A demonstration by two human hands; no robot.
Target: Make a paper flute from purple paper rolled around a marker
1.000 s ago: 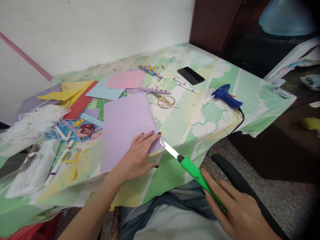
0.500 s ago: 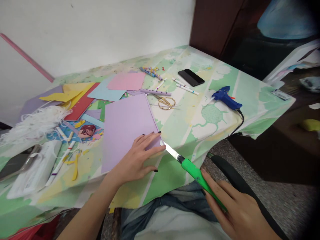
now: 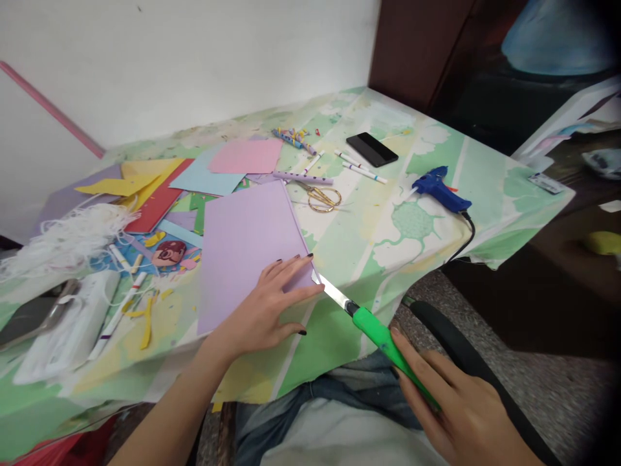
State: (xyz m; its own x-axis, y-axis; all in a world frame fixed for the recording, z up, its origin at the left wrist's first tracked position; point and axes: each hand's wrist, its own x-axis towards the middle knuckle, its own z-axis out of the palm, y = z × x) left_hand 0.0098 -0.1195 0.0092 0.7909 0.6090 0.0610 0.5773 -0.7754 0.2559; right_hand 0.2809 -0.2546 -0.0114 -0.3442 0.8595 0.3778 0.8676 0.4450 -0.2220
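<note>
My left hand (image 3: 266, 298) lies with fingers stretched over the lower right corner of a lilac foam or paper sheet (image 3: 242, 239), pressing it on the table. In my right hand (image 3: 456, 401) is a green utility knife (image 3: 376, 327), its metal blade extended. The blade's tip meets the sheet's right edge, close beside my left fingertips. A narrow strip runs along that edge. Gold-handled scissors (image 3: 324, 199) lie past the sheet's upper right corner, near a lilac tube with dark dots (image 3: 305, 178).
On the right of the table is a blue glue gun (image 3: 441, 189), its cord hanging over the edge. A black phone (image 3: 372, 149) and several markers (image 3: 363, 171) lie behind. Coloured sheets (image 3: 245, 157), white string (image 3: 72, 236) and a white case (image 3: 68, 330) cover the left.
Almost nothing differs. My left index fingertip sits very slightly farther right by the blade; the knife and sheet look nearly still.
</note>
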